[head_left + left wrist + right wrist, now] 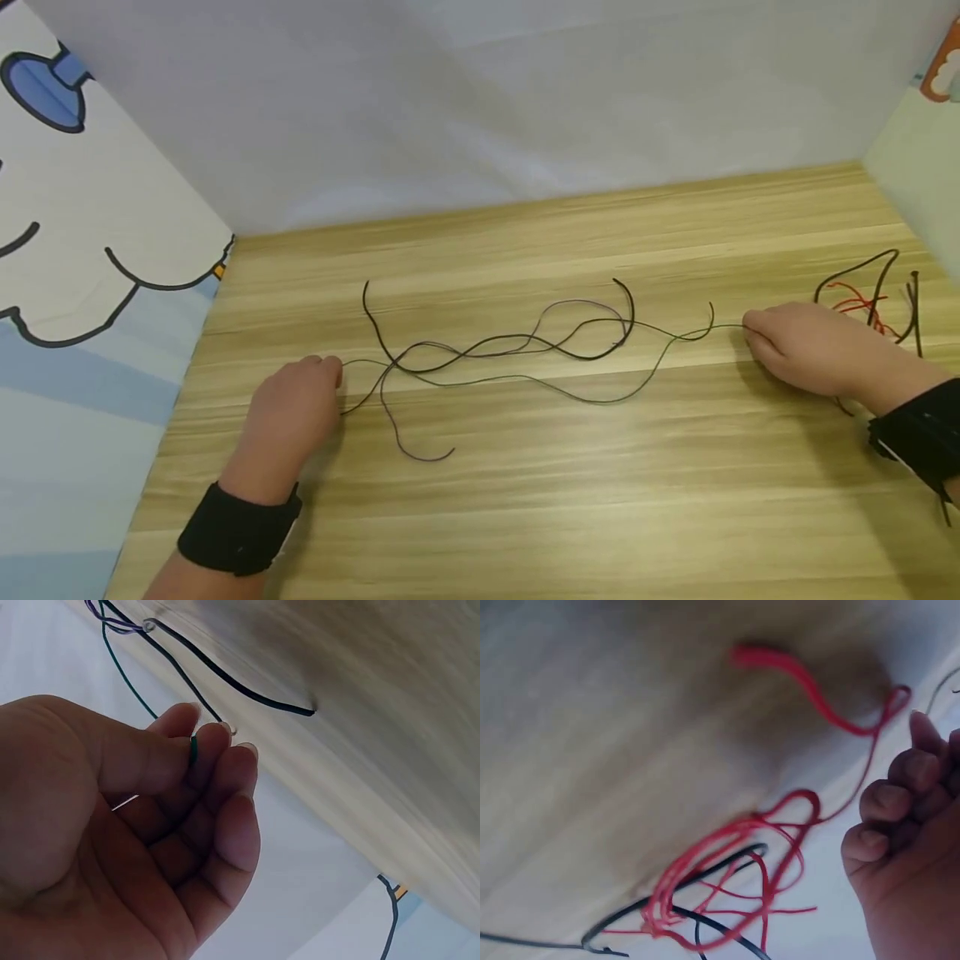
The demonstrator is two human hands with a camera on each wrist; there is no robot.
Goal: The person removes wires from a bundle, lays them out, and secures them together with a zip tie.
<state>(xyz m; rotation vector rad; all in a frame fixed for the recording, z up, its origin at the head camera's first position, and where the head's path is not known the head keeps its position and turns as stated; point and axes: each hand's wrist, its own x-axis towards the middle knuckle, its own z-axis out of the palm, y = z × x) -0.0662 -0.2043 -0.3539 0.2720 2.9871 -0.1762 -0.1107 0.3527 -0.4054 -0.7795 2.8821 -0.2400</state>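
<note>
A thin green wire (pixel 607 402) runs across the wooden table between both hands. My left hand (pixel 296 408) pinches its left end; in the left wrist view the green end (pixel 193 750) shows between thumb and finger. At the right, my right hand (pixel 802 346) pinches the other end of this wire, close over the tabletop. Between the hands, the green wire crosses a loose tangle of a thicker black wire (pixel 501 337), a thin purple wire (pixel 573 301) and another dark wire (pixel 652 325). One dark strand passes beside the left hand's fingers.
Beyond the right wrist lies a bundle of red wire (pixel 855 302) and black wire (pixel 862 265), seen closer in the right wrist view as looped red wire (pixel 802 825). A white wall (pixel 487 108) backs the table, with a cartoon-printed panel (pixel 67 225) at the left.
</note>
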